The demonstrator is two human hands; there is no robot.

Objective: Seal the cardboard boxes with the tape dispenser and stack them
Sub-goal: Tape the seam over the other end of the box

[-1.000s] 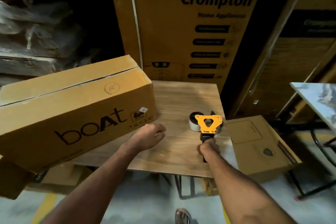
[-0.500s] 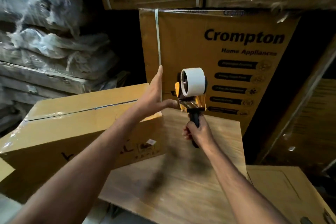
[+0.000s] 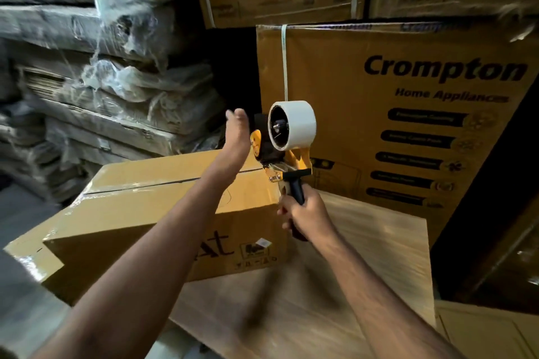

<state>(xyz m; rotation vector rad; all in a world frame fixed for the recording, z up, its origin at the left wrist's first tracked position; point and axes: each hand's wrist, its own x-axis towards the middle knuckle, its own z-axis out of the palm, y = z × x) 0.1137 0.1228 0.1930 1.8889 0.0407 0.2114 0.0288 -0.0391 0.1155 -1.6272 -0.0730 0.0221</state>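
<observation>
Head view, item by item. Right hand (image 3: pixel 303 211): we are gripping the black handle of the tape dispenser (image 3: pixel 284 143), holding it upright above the near end of the cardboard box (image 3: pixel 163 213), white roll uppermost. Left hand (image 3: pixel 237 132): we are reaching to the front of the dispenser, at its yellow plate; whether the fingers are pinching the tape end we cannot tell, since the hand is hiding them.

Box: lying lengthways on the wooden table (image 3: pixel 364 285), its far end overhanging the edge, flaps closed, centre seam showing, glossy tape already at the far corner.

Step, as we are judging it: readying the tape before sealing. Next move is calling for a free tape end brought down onto the box's near end, then a straight pull along the seam.

Surroundings: a large Crompton carton (image 3: pixel 408 114) standing close behind the table, more cartons above it, wrapped bundles (image 3: pixel 116 67) stacked to the left. The carton is leaving little room behind the dispenser.
</observation>
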